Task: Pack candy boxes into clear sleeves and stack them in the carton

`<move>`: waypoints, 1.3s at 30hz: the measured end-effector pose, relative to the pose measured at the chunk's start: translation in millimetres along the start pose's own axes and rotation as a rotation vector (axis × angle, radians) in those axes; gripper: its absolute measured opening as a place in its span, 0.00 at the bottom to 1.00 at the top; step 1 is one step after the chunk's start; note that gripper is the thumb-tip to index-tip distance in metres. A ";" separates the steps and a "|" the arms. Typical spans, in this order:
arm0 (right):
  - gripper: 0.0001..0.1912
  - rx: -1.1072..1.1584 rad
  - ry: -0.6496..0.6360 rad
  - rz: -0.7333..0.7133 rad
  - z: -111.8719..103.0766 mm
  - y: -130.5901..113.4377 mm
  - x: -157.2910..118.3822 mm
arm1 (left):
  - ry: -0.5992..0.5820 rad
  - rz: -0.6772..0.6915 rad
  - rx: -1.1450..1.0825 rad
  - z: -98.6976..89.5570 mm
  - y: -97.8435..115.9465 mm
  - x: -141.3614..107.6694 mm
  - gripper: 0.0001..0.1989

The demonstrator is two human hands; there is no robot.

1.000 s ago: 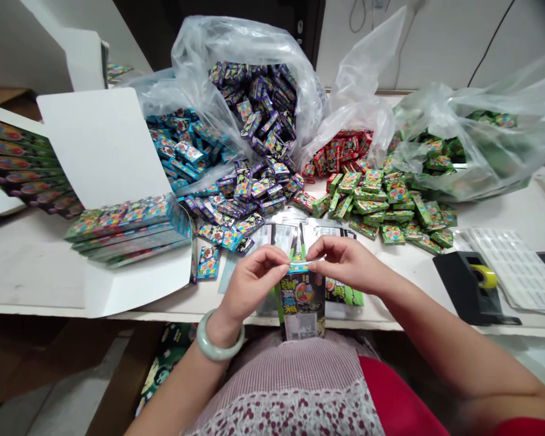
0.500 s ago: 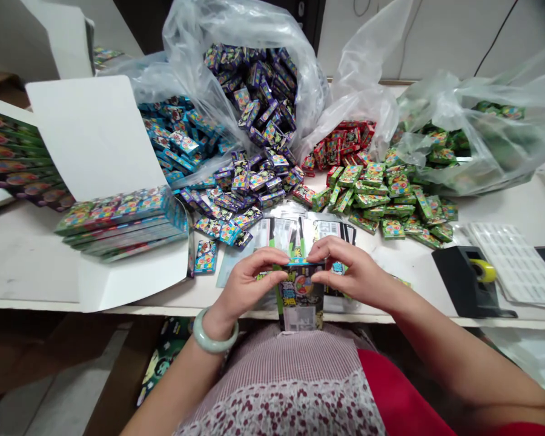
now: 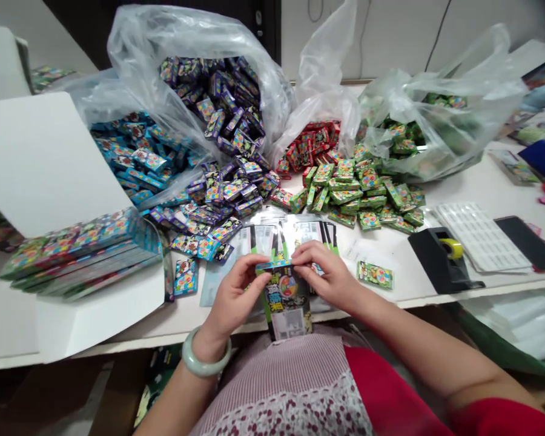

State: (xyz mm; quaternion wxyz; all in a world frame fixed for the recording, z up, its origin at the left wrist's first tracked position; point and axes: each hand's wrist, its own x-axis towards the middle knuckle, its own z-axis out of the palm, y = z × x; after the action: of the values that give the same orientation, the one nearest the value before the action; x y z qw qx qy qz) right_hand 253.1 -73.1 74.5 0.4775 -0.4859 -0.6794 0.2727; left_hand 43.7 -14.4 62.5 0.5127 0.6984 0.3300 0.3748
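Observation:
A black printed pouch [image 3: 287, 297] with yellow lettering and a pale panel stands upright at the table's front edge, against my apron. My left hand [image 3: 240, 292] pinches its upper left corner between thumb and fingers. At the upper right corner, my right hand [image 3: 323, 274] pinches it too. A narrow blue edge [image 3: 275, 264] shows along the pouch's top, between my fingertips; whether it belongs to a small box inside, I cannot tell. Just behind my hands lie more flat pouches [image 3: 262, 237]. A small blue box [image 3: 185, 277] lies left of my left hand.
Clear plastic bags spill small purple boxes [image 3: 229, 188], blue boxes [image 3: 138, 151], red boxes [image 3: 311, 145] and green boxes [image 3: 367, 181]. At left stands an open white carton [image 3: 31, 163] with stacked boxes. A tape dispenser [image 3: 436, 260], label sheets [image 3: 479, 239] and a phone [image 3: 527, 242] lie right.
The view has turned to the right, so the table's things sit further left. Both hands keep their pinch on the pouch, which leans slightly more.

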 end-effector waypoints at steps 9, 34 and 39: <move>0.13 0.136 0.040 0.203 -28.3 27.3 -7.4 | 0.157 -0.108 0.092 7.8 -9.6 11.2 0.04; 0.10 0.120 -0.014 0.566 -104.3 43.5 -13.9 | 0.126 0.000 0.110 23.8 -9.3 23.4 0.04; 0.07 0.084 -0.393 0.315 -62.4 -18.3 49.3 | 0.056 0.052 0.017 29.3 -0.5 22.3 0.02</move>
State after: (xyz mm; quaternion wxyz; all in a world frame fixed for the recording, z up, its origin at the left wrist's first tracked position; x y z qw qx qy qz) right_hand 299.3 -40.5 133.4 0.3077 -0.5032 -0.6630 0.4610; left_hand 80.1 -9.1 60.5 0.4874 0.7002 0.3292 0.4047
